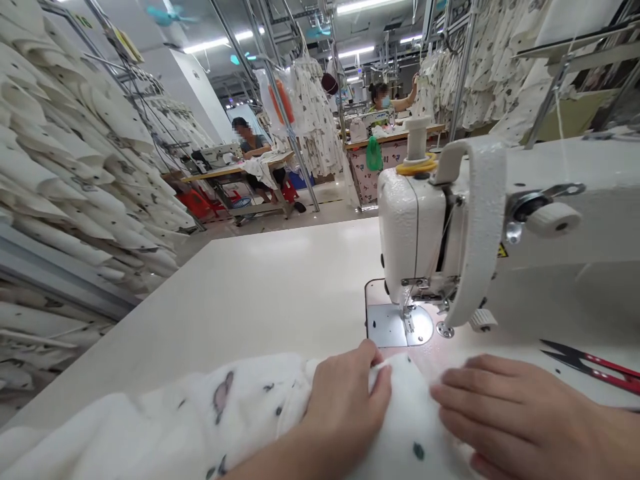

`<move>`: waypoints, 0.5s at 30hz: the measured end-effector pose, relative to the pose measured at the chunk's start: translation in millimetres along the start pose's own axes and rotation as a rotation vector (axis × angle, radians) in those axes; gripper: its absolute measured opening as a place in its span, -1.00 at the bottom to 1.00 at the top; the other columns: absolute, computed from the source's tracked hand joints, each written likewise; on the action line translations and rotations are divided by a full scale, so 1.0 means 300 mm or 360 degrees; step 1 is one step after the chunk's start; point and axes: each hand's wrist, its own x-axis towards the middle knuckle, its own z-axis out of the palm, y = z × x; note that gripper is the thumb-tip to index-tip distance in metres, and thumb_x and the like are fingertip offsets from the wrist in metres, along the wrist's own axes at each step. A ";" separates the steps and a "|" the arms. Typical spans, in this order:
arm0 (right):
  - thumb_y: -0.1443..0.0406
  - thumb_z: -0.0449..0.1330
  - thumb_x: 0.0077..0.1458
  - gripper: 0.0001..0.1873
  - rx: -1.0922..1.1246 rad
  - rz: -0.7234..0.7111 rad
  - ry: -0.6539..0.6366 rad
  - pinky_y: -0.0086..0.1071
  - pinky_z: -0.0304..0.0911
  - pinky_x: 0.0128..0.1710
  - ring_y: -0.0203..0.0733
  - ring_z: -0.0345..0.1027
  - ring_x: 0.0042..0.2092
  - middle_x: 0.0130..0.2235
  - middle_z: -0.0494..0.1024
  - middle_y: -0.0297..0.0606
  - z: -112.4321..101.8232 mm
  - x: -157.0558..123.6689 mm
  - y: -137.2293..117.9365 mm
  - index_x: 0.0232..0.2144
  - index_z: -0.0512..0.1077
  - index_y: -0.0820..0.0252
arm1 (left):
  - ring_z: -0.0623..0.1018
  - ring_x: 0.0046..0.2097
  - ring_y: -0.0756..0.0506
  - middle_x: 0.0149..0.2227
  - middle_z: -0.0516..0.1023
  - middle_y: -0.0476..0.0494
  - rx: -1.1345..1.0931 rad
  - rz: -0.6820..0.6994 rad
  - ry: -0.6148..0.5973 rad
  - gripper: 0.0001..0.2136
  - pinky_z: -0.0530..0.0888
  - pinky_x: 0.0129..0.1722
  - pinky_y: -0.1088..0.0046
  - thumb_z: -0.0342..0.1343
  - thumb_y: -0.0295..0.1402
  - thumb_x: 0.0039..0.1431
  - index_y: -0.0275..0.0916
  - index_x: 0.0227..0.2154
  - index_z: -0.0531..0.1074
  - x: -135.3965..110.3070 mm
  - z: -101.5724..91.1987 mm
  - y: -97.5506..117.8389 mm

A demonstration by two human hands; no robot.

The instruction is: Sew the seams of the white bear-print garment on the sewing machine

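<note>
White printed fabric (pixel 245 400), with small dark leaf-like motifs, lies bunched along the front of the sewing table. My left hand (pixel 345 393) is closed on its edge, thumb and forefinger pinching the cloth just in front of the needle plate (pixel 386 325). To the right, my right hand (pixel 505 407) rests palm down with fingers stretched out, at the fabric's right side; its fingertips lie near the cloth. The presser foot and needle of the white sewing machine (pixel 400 233) stand over the plate, with no cloth beneath them.
Red-handled thread snips (pixel 600 367) lie on the table right of my right hand. White garments (pixel 65 133) hang along the left. Two people sit at other machines behind, one at a wooden-edged table (pixel 235 172). A thread spool (pixel 417 140) tops the machine.
</note>
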 end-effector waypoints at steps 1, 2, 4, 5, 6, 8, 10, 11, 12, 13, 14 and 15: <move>0.35 -0.22 0.23 -0.61 -0.0017 -0.0001 -0.0044 -0.37 0.13 -0.06 -0.26 0.31 -0.15 -0.27 0.50 -0.33 0.008 0.015 0.007 -0.24 0.41 0.20 | 0.44 -0.40 -0.10 -0.43 0.48 -0.03 0.0006 0.0018 0.0003 -0.84 0.25 -0.43 0.45 -0.15 -0.29 0.10 -0.18 -0.43 0.31 0.002 0.001 0.000; 0.34 -0.21 0.23 -0.61 -0.0011 -0.0008 -0.0088 -0.36 0.05 0.02 -0.27 0.27 -0.10 -0.25 0.49 -0.35 0.018 0.025 0.011 -0.24 0.42 0.20 | 0.44 -0.41 -0.09 -0.44 0.47 -0.02 0.0012 0.0036 0.0008 -0.84 0.25 -0.44 0.45 -0.15 -0.29 0.10 -0.17 -0.44 0.30 0.005 0.003 -0.001; 0.32 -0.19 0.23 -0.61 0.0061 0.0000 -0.0134 -0.38 -0.04 0.09 -0.28 0.24 -0.06 -0.24 0.48 -0.35 0.041 0.036 0.016 -0.27 0.43 0.21 | 0.43 -0.44 -0.07 -0.46 0.47 0.01 0.0023 0.0064 0.0009 -0.85 0.23 -0.46 0.47 -0.14 -0.29 0.09 -0.17 -0.45 0.30 0.013 0.004 -0.003; 0.31 -0.20 0.23 -0.60 0.0101 0.0028 -0.0112 -0.40 -0.04 0.08 -0.28 0.24 -0.06 -0.26 0.48 -0.34 0.050 0.039 0.018 -0.28 0.44 0.22 | 0.43 -0.45 -0.07 -0.46 0.48 0.02 0.0023 0.0080 0.0006 -0.85 0.22 -0.47 0.47 -0.14 -0.29 0.09 -0.16 -0.45 0.30 0.019 0.003 -0.005; 0.30 -0.22 0.24 -0.58 0.0135 0.0076 -0.0079 -0.41 -0.01 0.07 -0.27 0.25 -0.07 -0.27 0.49 -0.31 0.054 0.040 0.021 -0.27 0.44 0.24 | 0.43 -0.44 -0.07 -0.46 0.48 0.02 0.0018 0.0102 0.0001 -0.86 0.21 -0.47 0.48 -0.13 -0.28 0.09 -0.16 -0.45 0.30 0.026 0.002 -0.006; 0.29 -0.24 0.24 -0.56 0.0172 0.0099 -0.0056 -0.41 0.04 0.03 -0.25 0.26 -0.08 -0.29 0.49 -0.26 0.051 0.042 0.029 -0.25 0.43 0.28 | 0.44 -0.42 -0.06 -0.43 0.49 0.02 0.0005 0.0150 -0.0011 -0.86 0.21 -0.47 0.48 -0.12 -0.28 0.09 -0.15 -0.43 0.31 0.044 -0.001 -0.010; 0.30 -0.23 0.23 -0.57 0.0159 0.0089 -0.0148 -0.39 0.11 -0.01 -0.23 0.25 -0.05 -0.25 0.49 -0.22 0.042 0.044 0.042 -0.24 0.42 0.30 | 0.44 -0.42 -0.06 -0.43 0.49 0.02 0.0018 0.0194 -0.0014 -0.86 0.20 -0.48 0.49 -0.11 -0.28 0.08 -0.15 -0.42 0.31 0.067 -0.005 -0.013; 0.30 -0.22 0.23 -0.58 0.0162 0.0092 -0.0227 -0.38 0.14 -0.03 -0.21 0.24 -0.04 -0.23 0.48 -0.20 0.038 0.045 0.050 -0.24 0.42 0.31 | 0.44 -0.42 -0.06 -0.43 0.48 0.02 0.0031 0.0217 -0.0012 -0.87 0.20 -0.48 0.49 -0.10 -0.29 0.07 -0.15 -0.42 0.31 0.080 -0.007 -0.013; 0.30 -0.23 0.22 -0.58 0.0172 0.0108 -0.0295 -0.37 0.16 -0.05 -0.21 0.23 -0.03 -0.21 0.47 -0.20 0.036 0.045 0.057 -0.25 0.42 0.31 | 0.44 -0.42 -0.06 -0.44 0.48 0.02 0.0039 0.0240 -0.0009 -0.88 0.20 -0.48 0.49 -0.09 -0.29 0.06 -0.16 -0.42 0.31 0.093 -0.008 -0.014; 0.31 -0.23 0.22 -0.58 0.0179 0.0140 -0.0338 -0.36 0.17 -0.06 -0.20 0.24 -0.03 -0.20 0.47 -0.19 0.037 0.045 0.065 -0.25 0.42 0.30 | 0.43 -0.42 -0.06 -0.44 0.48 0.03 0.0038 0.0257 0.0001 -0.89 0.20 -0.48 0.49 -0.08 -0.30 0.05 -0.16 -0.42 0.31 0.107 -0.010 -0.014; 0.30 -0.23 0.22 -0.58 0.0192 0.0171 -0.0367 -0.35 0.18 -0.07 -0.20 0.26 -0.05 -0.19 0.47 -0.19 0.040 0.043 0.071 -0.25 0.41 0.30 | 0.43 -0.42 -0.05 -0.45 0.47 0.03 0.0029 0.0272 0.0013 -0.89 0.20 -0.48 0.50 -0.08 -0.30 0.04 -0.17 -0.43 0.31 0.121 -0.011 -0.014; 0.30 -0.22 0.22 -0.59 0.0200 0.0190 -0.0375 -0.34 0.18 -0.07 -0.20 0.28 -0.07 -0.18 0.47 -0.20 0.044 0.041 0.077 -0.25 0.41 0.29 | 0.43 -0.42 -0.05 -0.46 0.47 0.03 0.0018 0.0288 0.0019 -0.90 0.21 -0.48 0.50 -0.07 -0.31 0.03 -0.17 -0.44 0.31 0.135 -0.010 -0.014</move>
